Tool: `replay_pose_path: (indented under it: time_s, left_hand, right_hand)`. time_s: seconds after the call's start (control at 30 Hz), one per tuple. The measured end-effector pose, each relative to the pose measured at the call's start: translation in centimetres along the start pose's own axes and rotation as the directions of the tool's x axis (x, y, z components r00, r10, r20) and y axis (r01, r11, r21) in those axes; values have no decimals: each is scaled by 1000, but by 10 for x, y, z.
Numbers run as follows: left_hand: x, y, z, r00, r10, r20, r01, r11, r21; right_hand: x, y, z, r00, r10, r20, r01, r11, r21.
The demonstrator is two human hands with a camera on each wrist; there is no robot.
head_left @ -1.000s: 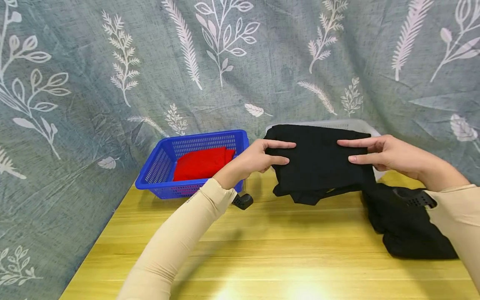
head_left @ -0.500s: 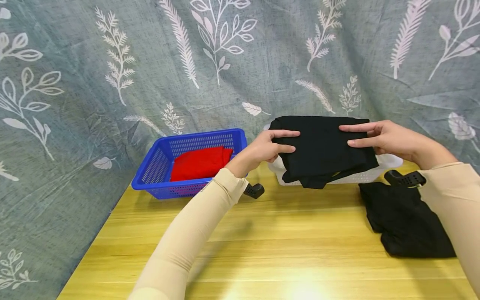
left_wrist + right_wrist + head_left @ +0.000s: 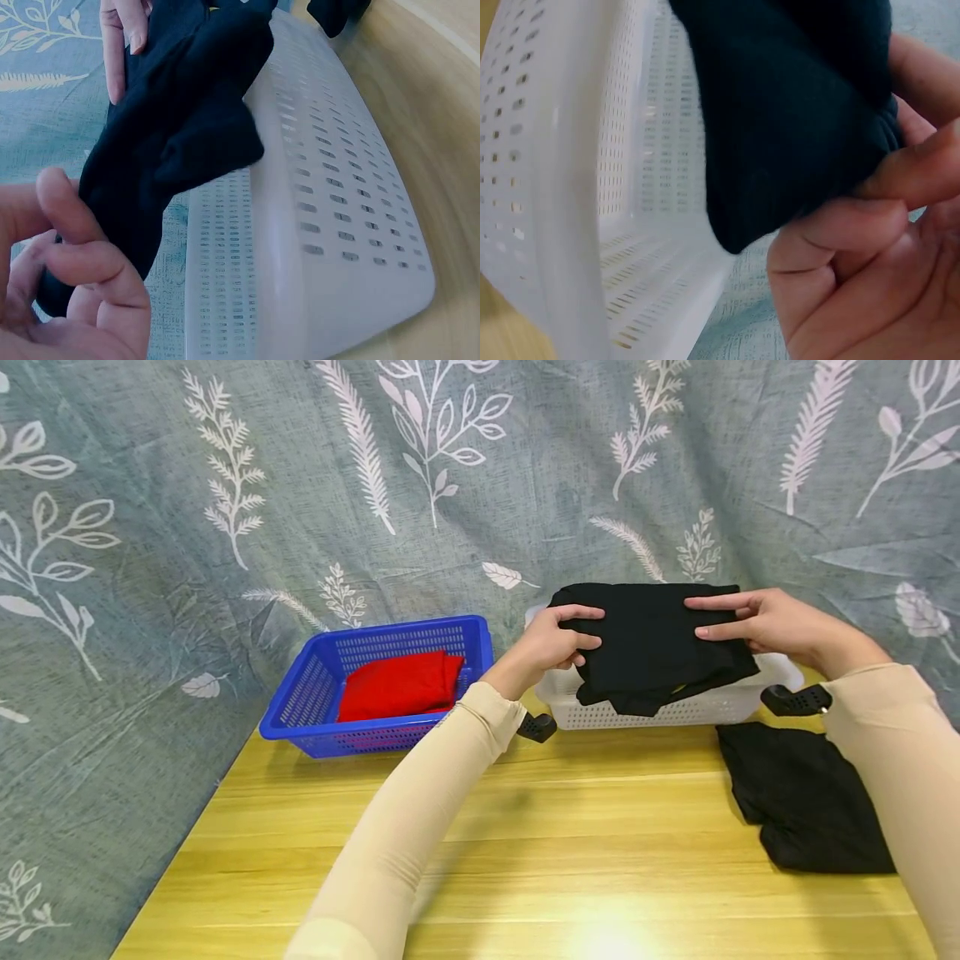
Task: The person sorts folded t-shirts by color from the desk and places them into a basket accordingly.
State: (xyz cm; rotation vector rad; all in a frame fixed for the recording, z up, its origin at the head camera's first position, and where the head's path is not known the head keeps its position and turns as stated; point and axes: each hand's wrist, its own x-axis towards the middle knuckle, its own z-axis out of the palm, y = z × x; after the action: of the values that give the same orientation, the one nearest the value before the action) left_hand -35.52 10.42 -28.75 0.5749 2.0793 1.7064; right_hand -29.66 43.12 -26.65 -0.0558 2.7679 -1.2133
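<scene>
A folded black garment (image 3: 645, 639) hangs over the white basket (image 3: 660, 712), held by its two sides. At its left side my left hand (image 3: 551, 639) pinches the cloth, index and middle fingers lying on top. The right hand (image 3: 780, 622) grips the opposite side in the same manner. In the left wrist view, curled fingers hold the dark cloth (image 3: 172, 112) beside the basket's perforated wall (image 3: 337, 187). The right wrist view has thumb and fingers pinching a corner of the cloth (image 3: 795, 112), with the basket's inside showing below it.
A blue basket (image 3: 315, 731) with a folded red cloth (image 3: 397, 685) inside stands to the left. Another black garment (image 3: 810, 802) lies on the wooden table (image 3: 600, 843) at the right, near my right forearm. A patterned curtain (image 3: 450, 485) hangs behind.
Both hands have moved the folded black garment away from me and up, over the white basket, whose front wall now shows beneath it. The other black garment stays on the table.
</scene>
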Motion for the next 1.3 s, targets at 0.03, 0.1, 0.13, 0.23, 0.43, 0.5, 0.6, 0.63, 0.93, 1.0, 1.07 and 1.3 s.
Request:
replay_pose_path:
  time_s: [0.03,0.1,0.13,0.23,0.43,0.5,0.6,0.63,0.93,1.0,1.07,1.3]
  left_hand:
    - [2,1,1,1000,0,-6,0,1000,-9]
    - [4,3,3,1000,0,-23,-1,1000,-16]
    - [5,4,4,1000,4,-31,-5,1000,-13]
    - [8,9,5,998,27,-62,-26,1000,7]
    - [13,10,7,993,56,-105,-52,998,37]
    - [15,8,8,992,59,-114,-54,998,46]
    - [18,4,10,988,72,-135,-63,996,69]
    - [19,3,10,986,78,-144,-66,994,83]
    - [22,-2,16,985,81,-154,-52,982,180]
    - [22,-3,17,986,74,-150,-45,981,188]
    - [22,-4,18,988,65,-141,-37,981,191]
    - [25,-4,18,987,17,-157,39,937,346]
  right_hand:
    - [1,1,-1,1000,1,-6,-1,1000,4]
    - [3,1,-2,1000,8,-12,-8,1000,8]
    - [3,0,-3,1000,10,-10,-10,1000,3]
    - [5,-3,-8,1000,12,-5,-12,999,-51]
    - [9,-11,-12,1000,2,-13,-3,996,-92]
    - [11,-10,-11,1000,6,-21,-8,995,-97]
    - [14,-8,-10,1000,9,-20,-11,994,-106]
    - [15,-8,-11,1000,10,-14,-11,994,-105]
    - [16,-2,-13,1000,14,2,-14,992,-126]
    - [17,1,-13,1000,20,1,-20,992,-122]
    - [17,4,-13,1000,24,0,-24,993,-118]
    - [17,11,-14,999,31,-24,-34,990,-136]
